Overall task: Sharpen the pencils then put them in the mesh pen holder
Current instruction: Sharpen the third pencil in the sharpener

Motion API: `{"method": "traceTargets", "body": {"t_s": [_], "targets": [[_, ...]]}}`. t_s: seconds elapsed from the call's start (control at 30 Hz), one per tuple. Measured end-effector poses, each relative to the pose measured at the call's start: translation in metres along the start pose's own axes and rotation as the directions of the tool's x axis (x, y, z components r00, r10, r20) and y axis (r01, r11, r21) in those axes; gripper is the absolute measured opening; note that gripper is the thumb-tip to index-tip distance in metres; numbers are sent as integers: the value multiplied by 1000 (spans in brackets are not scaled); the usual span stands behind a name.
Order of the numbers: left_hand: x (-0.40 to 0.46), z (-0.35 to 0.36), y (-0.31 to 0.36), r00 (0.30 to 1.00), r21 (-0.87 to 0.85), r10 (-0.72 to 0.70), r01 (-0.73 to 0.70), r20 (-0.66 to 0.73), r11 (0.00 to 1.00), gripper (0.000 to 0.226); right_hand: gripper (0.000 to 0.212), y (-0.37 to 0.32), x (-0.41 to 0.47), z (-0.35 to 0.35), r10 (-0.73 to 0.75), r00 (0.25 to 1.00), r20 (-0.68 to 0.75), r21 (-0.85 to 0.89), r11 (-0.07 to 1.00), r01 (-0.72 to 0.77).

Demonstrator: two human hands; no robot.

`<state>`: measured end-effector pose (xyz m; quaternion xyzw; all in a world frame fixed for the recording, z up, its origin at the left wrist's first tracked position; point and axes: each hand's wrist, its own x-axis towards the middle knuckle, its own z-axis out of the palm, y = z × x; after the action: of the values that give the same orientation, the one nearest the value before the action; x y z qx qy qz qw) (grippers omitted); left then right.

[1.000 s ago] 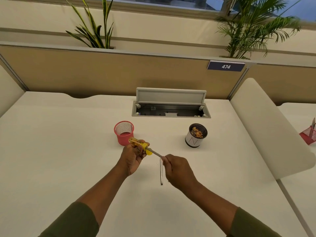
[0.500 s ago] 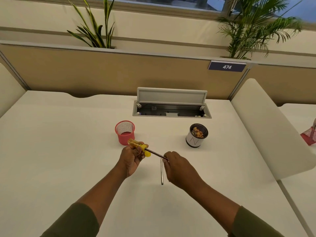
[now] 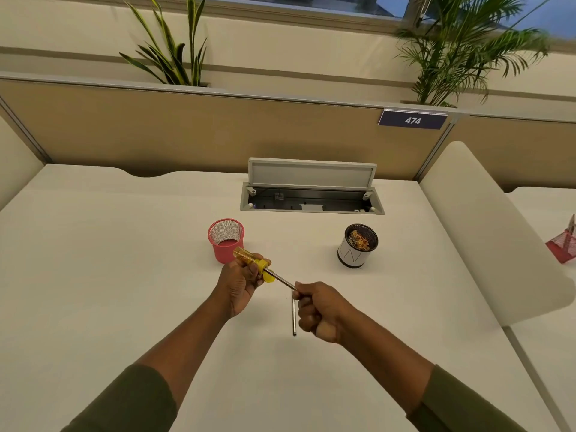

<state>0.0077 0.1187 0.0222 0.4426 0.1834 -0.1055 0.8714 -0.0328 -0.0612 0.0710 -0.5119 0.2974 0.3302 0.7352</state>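
Note:
My left hand (image 3: 241,283) grips a yellow sharpener (image 3: 253,262) just in front of the pink mesh pen holder (image 3: 225,239). A grey pencil (image 3: 280,279) sticks out of the sharpener toward the right, and my right hand (image 3: 318,310) pinches its other end. A second grey pencil (image 3: 294,319) lies on the white desk (image 3: 109,275) just left of my right hand, partly hidden by it. The mesh holder looks empty inside.
A black and white cup (image 3: 357,249) with shavings stands at the right. An open cable tray (image 3: 311,196) sits behind the two cups. A white divider panel (image 3: 486,238) borders the desk's right side, with a red mesh item (image 3: 562,249) beyond it.
My right hand has twisted on the pencil and shifted slightly. The sharpener stays in my left hand at the same place.

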Motion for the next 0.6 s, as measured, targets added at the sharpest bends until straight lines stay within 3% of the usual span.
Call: {"method": "traceTargets", "body": {"t_s": [0.07, 0.1, 0.17, 0.23, 0.3, 0.33, 0.37, 0.43, 0.5, 0.53, 0.57, 0.6], "targets": [[0, 1, 1, 1000, -3, 3, -3, 5, 1000, 10, 32, -1, -2, -2, -132, 991, -20, -202, 971, 125], [1, 2, 1, 1000, -4, 2, -2, 3, 1000, 10, 32, 0, -3, -2, -275, 961, -26, -396, 886, 243], [1, 3, 1, 1000, -6, -5, 5, -12, 1000, 12, 24, 5, -4, -5, -579, 812, 77, -746, 507, 432], [1, 3, 1, 1000, -12, -15, 15, -24, 1000, 13, 14, 8, -2, -13, -750, 590, 297, -859, 60, 509], [1, 3, 0, 1000, -18, -23, 22, -18, 1000, 13, 17, 9, 0, -23, -737, 403, 543, -827, -385, 410], [1, 3, -2, 1000, -17, -28, 28, -13, 999, 13, 21, 9, 2, -27, -696, 342, 632, -774, -542, 326], [0, 3, -3, 999, -19, -34, 34, -9, 999, 13, 23, 9, 4, -31, -667, 313, 676, -736, -625, 259], [0, 4, -6, 999, -23, -37, 37, -7, 999, 12, 22, 12, 4, -31, -678, 302, 670, -742, -621, 253], [0, 4, -7, 999, -18, -34, 34, -12, 999, 12, 24, 16, 4, -24, -726, 359, 586, -807, -482, 342], [0, 3, -8, 999, -18, -33, 32, -13, 999, 12, 28, 19, 4, -17, -762, 420, 493, -854, -332, 399], [0, 3, -8, 1000, -22, -29, 28, -12, 999, 13, 32, 19, 3, -11, -781, 526, 336, -884, -69, 462], [0, 2, -9, 1000, -23, -24, 24, -11, 999, 13, 35, 16, 1, -6, -721, 682, 125, -820, 312, 480]]}}
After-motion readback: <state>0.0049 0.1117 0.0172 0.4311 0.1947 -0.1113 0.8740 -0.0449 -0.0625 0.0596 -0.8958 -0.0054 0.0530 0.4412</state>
